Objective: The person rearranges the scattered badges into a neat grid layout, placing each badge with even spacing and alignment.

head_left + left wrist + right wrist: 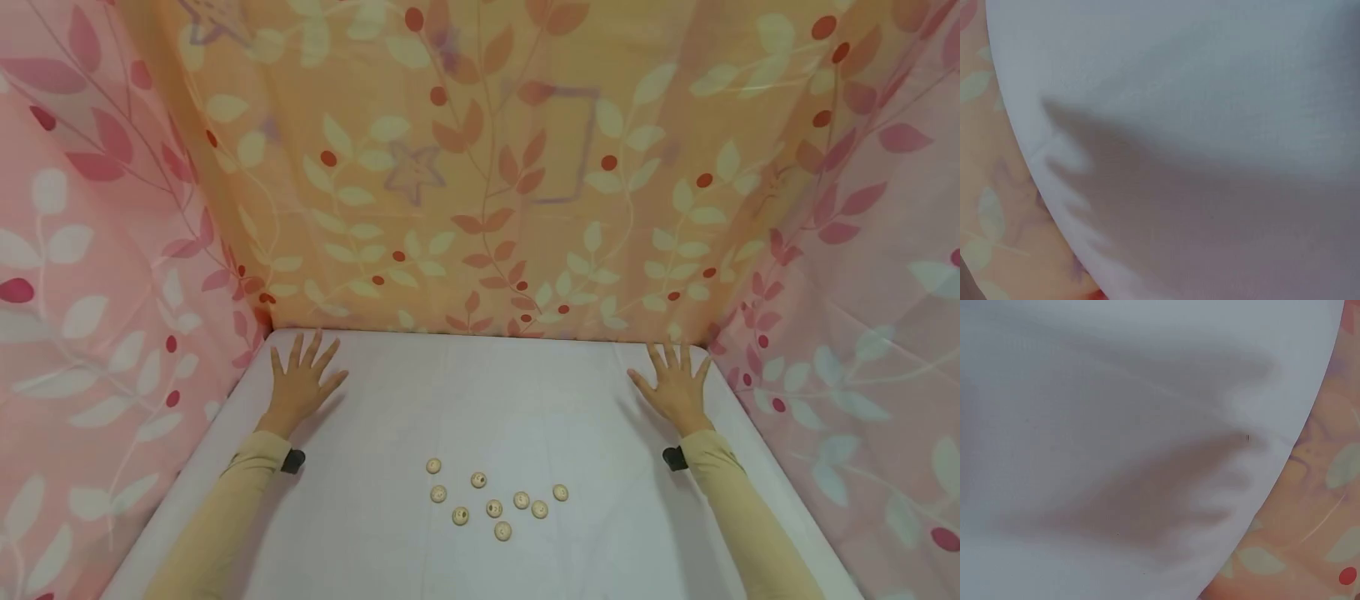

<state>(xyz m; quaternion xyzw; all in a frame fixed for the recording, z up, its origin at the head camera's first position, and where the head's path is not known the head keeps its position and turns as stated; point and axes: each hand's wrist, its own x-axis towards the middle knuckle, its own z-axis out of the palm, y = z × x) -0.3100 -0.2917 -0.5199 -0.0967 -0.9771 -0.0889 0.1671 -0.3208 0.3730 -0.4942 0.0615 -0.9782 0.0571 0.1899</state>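
Observation:
Fingers spread wide, my left hand (297, 387) is held over the far left part of the white table (480, 400). My right hand (677, 392) mirrors it at the far right, its fingers also spread. Both hold nothing. Several small round tan pieces (493, 508), wooden in look, lie scattered nearer to me, between the forearms and apart from both hands. A few bear a dark spot; their finer markings are too small to read. Each wrist view shows a hand's shadow on the white surface (1210, 75), but not the hand itself.
A patterned orange curtain (480, 208) hangs behind the table's far edge. Pink leaf-print curtains stand along the left (97, 292) and right (847, 292) sides. A dark wrist device shows under the left sleeve (293, 461) and another beneath the right sleeve (675, 457).

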